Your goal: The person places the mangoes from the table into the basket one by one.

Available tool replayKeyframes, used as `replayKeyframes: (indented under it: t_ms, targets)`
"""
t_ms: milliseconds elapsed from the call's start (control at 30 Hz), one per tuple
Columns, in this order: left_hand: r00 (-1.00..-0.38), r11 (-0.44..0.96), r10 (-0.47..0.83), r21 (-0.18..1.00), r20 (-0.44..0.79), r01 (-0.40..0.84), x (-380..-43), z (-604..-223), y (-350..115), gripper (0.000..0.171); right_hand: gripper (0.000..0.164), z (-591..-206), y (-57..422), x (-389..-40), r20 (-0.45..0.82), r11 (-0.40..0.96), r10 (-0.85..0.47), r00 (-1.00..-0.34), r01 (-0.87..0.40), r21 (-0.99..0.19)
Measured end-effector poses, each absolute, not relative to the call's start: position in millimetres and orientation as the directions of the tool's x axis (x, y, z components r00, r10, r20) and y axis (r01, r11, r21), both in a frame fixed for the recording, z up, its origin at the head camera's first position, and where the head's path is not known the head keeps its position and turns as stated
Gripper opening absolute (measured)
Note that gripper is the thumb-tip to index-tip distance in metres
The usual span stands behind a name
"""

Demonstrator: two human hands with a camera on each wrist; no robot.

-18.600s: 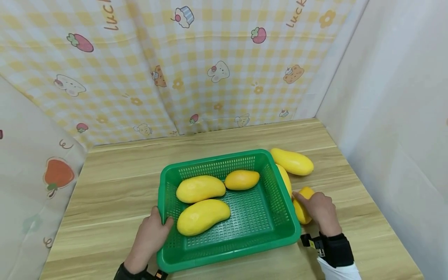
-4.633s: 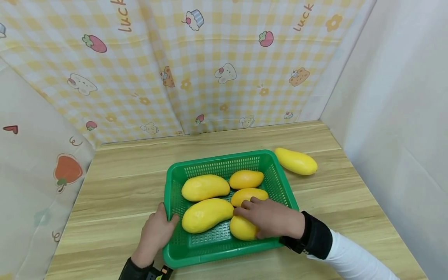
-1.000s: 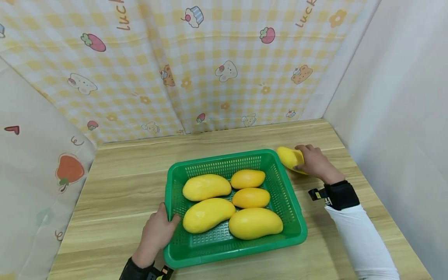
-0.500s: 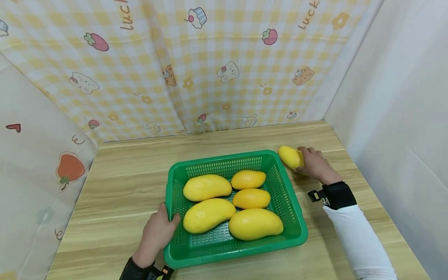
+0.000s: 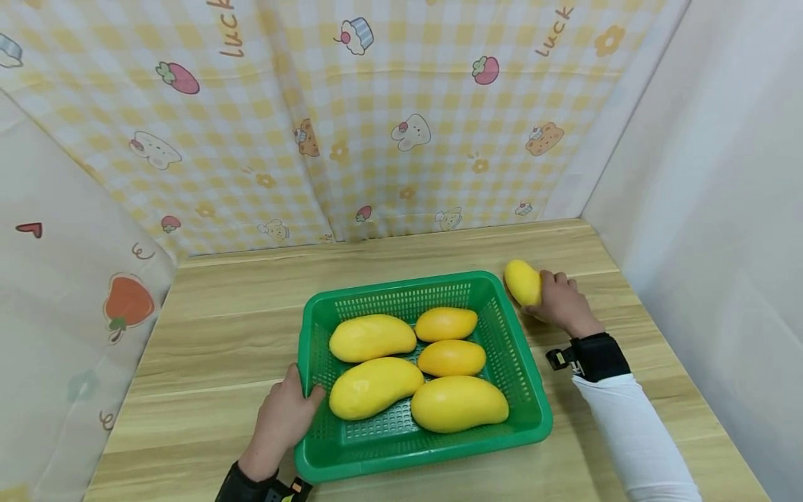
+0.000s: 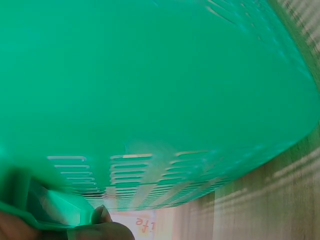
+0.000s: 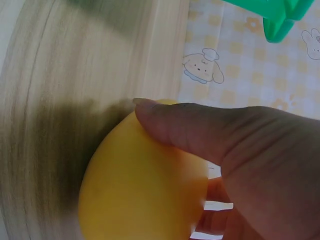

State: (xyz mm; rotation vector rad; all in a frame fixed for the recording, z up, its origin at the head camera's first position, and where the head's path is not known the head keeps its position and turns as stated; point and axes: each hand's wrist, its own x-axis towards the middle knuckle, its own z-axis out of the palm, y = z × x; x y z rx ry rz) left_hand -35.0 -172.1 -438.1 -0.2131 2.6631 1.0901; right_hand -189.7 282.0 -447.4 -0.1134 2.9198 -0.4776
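A green plastic basket (image 5: 414,460) stands on the wooden table with several yellow mangoes inside, such as a large mango (image 5: 460,404) at its front right. My left hand (image 5: 284,413) grips the basket's left rim; the left wrist view shows the green wall (image 6: 150,90) close up, with a fingertip (image 6: 107,231) at the rim. Beyond the basket's back right corner, my right hand (image 5: 564,305) holds a yellow mango (image 5: 523,282). In the right wrist view the thumb (image 7: 185,125) lies across that mango (image 7: 140,185), and other fingers curl behind it.
The table (image 5: 219,335) has bare wood left of the basket. A checked cloth (image 5: 389,84) hangs along the back edge. White cloth walls (image 5: 715,209) close in both sides.
The right hand has turned the mango and drawn it slightly up and toward the body. Earlier, two small mangoes beside the basket's right side went inside. The left hand keeps its grip.
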Motion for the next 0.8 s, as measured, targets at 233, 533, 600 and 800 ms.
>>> replayKeyframes:
  t_ms: [233,533,600,800]
  targets:
    - [-0.952,0.699,-0.058,0.669,-0.299,-0.253,-34.9,-438.4,-171.1,0.038,0.082,-448.8,283.7,-189.5,-0.205,0.939,-0.081,-0.975,-0.006,-0.344]
    - [-0.953,0.71,-0.042,0.662,-0.302,-0.241,-34.3,-439.8,-170.4,0.041,0.08,-453.7,290.2,-185.1,-0.138,0.934,-0.109,-0.984,-0.053,-0.353]
    - [-0.954,0.713,-0.043,0.66,-0.297,-0.238,-34.6,-440.0,-170.5,0.04,0.081,-452.0,291.2,-181.9,-0.115,0.933,-0.11,-0.987,-0.062,-0.354]
    - [-0.95,0.705,-0.056,0.661,-0.307,-0.255,-35.5,-439.2,-171.1,0.04,0.079,-432.3,291.7,-174.7,0.005,0.925,-0.119,-0.993,-0.113,-0.364]
